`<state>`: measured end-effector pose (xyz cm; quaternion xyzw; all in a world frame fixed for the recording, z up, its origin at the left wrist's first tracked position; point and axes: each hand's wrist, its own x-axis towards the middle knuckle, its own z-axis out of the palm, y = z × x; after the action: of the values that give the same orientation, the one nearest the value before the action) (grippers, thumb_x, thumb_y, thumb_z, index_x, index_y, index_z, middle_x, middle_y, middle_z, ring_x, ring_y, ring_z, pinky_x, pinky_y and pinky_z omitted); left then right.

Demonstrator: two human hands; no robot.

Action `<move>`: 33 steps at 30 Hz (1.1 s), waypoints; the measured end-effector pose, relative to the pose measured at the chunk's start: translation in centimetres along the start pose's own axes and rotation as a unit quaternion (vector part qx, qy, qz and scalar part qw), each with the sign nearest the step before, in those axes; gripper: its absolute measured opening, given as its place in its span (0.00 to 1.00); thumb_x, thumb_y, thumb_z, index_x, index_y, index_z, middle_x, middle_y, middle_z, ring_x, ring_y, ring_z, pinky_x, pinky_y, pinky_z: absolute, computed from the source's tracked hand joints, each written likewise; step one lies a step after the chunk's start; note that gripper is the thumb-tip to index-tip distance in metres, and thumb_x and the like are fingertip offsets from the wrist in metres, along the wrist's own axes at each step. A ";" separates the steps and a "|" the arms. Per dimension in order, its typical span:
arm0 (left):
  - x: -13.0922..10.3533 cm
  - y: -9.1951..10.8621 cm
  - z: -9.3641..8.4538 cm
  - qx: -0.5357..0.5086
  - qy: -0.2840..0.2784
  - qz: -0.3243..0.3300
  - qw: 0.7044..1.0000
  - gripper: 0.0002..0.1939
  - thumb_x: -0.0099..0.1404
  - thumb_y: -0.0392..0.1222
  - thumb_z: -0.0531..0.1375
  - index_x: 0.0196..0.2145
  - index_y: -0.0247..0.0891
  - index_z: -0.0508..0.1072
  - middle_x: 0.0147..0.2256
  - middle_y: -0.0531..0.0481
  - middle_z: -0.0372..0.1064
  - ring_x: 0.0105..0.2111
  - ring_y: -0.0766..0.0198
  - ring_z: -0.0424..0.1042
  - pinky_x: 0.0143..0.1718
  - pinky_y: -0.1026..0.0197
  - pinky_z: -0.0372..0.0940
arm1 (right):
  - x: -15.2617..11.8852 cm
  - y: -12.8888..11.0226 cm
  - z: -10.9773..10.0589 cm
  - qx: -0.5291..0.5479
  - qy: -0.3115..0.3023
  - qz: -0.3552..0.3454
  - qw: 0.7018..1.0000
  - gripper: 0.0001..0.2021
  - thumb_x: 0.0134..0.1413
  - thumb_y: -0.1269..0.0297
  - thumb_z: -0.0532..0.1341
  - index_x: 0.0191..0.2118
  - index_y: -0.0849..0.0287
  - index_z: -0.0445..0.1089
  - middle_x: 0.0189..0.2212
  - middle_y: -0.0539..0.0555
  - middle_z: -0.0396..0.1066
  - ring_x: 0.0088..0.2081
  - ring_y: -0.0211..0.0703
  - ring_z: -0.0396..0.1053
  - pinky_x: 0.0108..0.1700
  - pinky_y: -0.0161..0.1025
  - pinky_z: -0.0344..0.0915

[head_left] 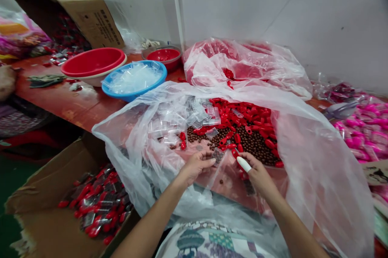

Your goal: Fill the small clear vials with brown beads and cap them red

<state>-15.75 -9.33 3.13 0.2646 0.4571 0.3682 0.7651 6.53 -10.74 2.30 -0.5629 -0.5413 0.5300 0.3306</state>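
Observation:
My left hand (198,165) pinches a small clear plastic case (218,155) with dark brown balls in it. Facing it, my right hand (254,169), a white cover on its thumb, grips a red plastic cap (235,153). The case and the cap are apart. Just beyond my hands lie many loose brown balls (257,145). Red plastic pieces (242,112) are heaped behind them, and empty clear cases (172,118) are piled to the left. A filled case (249,187) lies below my right hand, partly in its shadow.
A crumpled clear plastic sheet (303,141) surrounds the work area. A cardboard box (33,213) at lower left holds red-capped cases. Behind stand a blue basin (127,95), a red basin (91,62) and a bag of red pieces (209,56). Pink pieces (370,129) lie right; another person's hand (6,82) shows left.

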 end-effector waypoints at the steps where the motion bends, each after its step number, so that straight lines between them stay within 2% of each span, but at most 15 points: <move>1: -0.4 -0.2 0.2 0.009 -0.003 0.002 1.000 0.19 0.48 0.38 0.69 0.38 0.34 0.72 0.38 0.48 0.70 0.32 0.67 0.71 0.36 0.63 0.68 | 0.0 -0.3 0.1 0.058 -0.009 0.022 0.998 0.11 0.54 0.57 0.57 0.41 0.55 0.65 0.30 0.50 0.70 0.28 0.39 0.66 0.27 0.33 0.60; 3: -1.0 -0.7 0.6 0.031 -0.024 0.013 0.999 0.18 0.50 0.39 0.68 0.39 0.33 0.72 0.37 0.47 0.71 0.33 0.66 0.70 0.36 0.63 0.67 | -0.1 -0.8 0.3 0.133 -0.016 0.055 0.989 0.14 0.49 0.54 0.61 0.38 0.56 0.66 0.26 0.47 0.70 0.23 0.35 0.64 0.23 0.31 0.57; 5: -1.4 -1.1 0.9 0.049 -0.049 0.025 0.997 0.17 0.51 0.40 0.66 0.40 0.33 0.71 0.36 0.46 0.71 0.33 0.66 0.70 0.36 0.63 0.66 | -0.2 -1.0 0.6 0.173 -0.005 0.057 0.983 0.16 0.42 0.55 0.67 0.35 0.57 0.67 0.24 0.46 0.70 0.22 0.35 0.65 0.23 0.30 0.58; 8: -1.8 -1.6 1.3 0.055 -0.062 0.033 0.996 0.18 0.52 0.41 0.66 0.40 0.33 0.71 0.35 0.46 0.71 0.33 0.65 0.70 0.37 0.62 0.65 | -0.4 -1.0 1.0 0.161 0.024 0.007 0.987 0.18 0.36 0.59 0.70 0.37 0.57 0.71 0.33 0.51 0.75 0.34 0.43 0.71 0.35 0.37 0.67; 11: -2.0 -2.0 1.6 0.071 -0.051 0.053 0.995 0.18 0.52 0.41 0.66 0.40 0.34 0.71 0.37 0.46 0.71 0.35 0.65 0.70 0.38 0.62 0.64 | -0.9 -0.9 1.3 0.074 0.027 -0.055 0.995 0.17 0.42 0.60 0.68 0.42 0.54 0.74 0.43 0.54 0.74 0.46 0.49 0.69 0.50 0.48 0.63; 13: -2.0 -2.1 1.7 0.091 -0.044 0.074 0.992 0.17 0.52 0.40 0.66 0.39 0.34 0.71 0.36 0.46 0.72 0.35 0.65 0.70 0.39 0.62 0.64 | -1.5 -0.9 1.6 0.008 0.033 -0.088 0.996 0.16 0.47 0.61 0.64 0.44 0.53 0.73 0.46 0.55 0.72 0.50 0.50 0.67 0.54 0.51 0.60; 16: -2.0 -2.3 1.7 0.113 -0.049 0.103 0.987 0.15 0.52 0.39 0.65 0.38 0.34 0.71 0.36 0.45 0.73 0.35 0.63 0.71 0.41 0.61 0.63 | -2.3 -1.1 1.6 -0.106 0.053 -0.163 0.979 0.16 0.53 0.64 0.59 0.49 0.51 0.70 0.48 0.55 0.71 0.52 0.49 0.66 0.54 0.51 0.61; 19: -2.2 -2.3 1.7 0.119 -0.055 0.112 0.985 0.14 0.52 0.39 0.65 0.37 0.33 0.71 0.36 0.44 0.73 0.35 0.62 0.72 0.41 0.60 0.63 | -2.8 -1.3 1.1 -0.208 0.042 -0.264 0.941 0.18 0.55 0.67 0.56 0.52 0.49 0.68 0.48 0.55 0.71 0.50 0.48 0.68 0.51 0.49 0.64; 21: -2.4 -2.3 1.7 0.118 -0.059 0.108 0.985 0.14 0.53 0.39 0.65 0.37 0.33 0.71 0.35 0.44 0.74 0.34 0.61 0.73 0.40 0.59 0.63 | -2.9 -1.3 0.9 -0.242 0.027 -0.304 0.921 0.19 0.57 0.67 0.54 0.54 0.49 0.66 0.48 0.55 0.71 0.49 0.47 0.68 0.50 0.47 0.65; 24: -2.8 -2.3 2.1 0.101 -0.049 0.104 0.988 0.14 0.53 0.39 0.65 0.37 0.33 0.71 0.34 0.45 0.74 0.33 0.62 0.73 0.39 0.60 0.63 | -3.1 -1.1 1.2 -0.267 0.029 -0.321 0.908 0.21 0.58 0.63 0.56 0.58 0.51 0.60 0.50 0.57 0.69 0.51 0.48 0.67 0.51 0.48 0.65; 28: -3.4 -2.5 2.8 0.044 -0.038 0.094 0.994 0.14 0.53 0.39 0.66 0.36 0.34 0.70 0.35 0.46 0.74 0.33 0.64 0.72 0.38 0.62 0.63 | -3.1 -0.3 2.2 -0.290 0.065 -0.325 0.898 0.34 0.51 0.56 0.63 0.62 0.58 0.52 0.53 0.63 0.65 0.54 0.54 0.63 0.52 0.50 0.64; 31: -3.7 -2.7 3.2 0.010 -0.034 0.099 0.994 0.15 0.51 0.41 0.67 0.35 0.35 0.69 0.34 0.47 0.74 0.32 0.64 0.72 0.37 0.63 0.63 | -3.0 -0.1 2.4 -0.296 0.065 -0.329 0.894 0.33 0.52 0.57 0.62 0.61 0.58 0.52 0.54 0.63 0.64 0.54 0.54 0.62 0.52 0.51 0.63; 33: -3.7 -2.7 3.5 -0.007 -0.035 0.093 0.995 0.17 0.52 0.45 0.66 0.37 0.35 0.69 0.34 0.47 0.74 0.32 0.64 0.72 0.36 0.63 0.64 | -3.1 -0.4 2.4 -0.292 0.052 -0.324 0.898 0.32 0.52 0.58 0.62 0.61 0.57 0.53 0.53 0.63 0.64 0.53 0.54 0.63 0.52 0.52 0.63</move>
<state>-12.89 -14.16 4.52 0.3132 0.4013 0.4314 0.7448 4.63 -14.08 2.88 -0.4543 -0.8065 0.1817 0.3320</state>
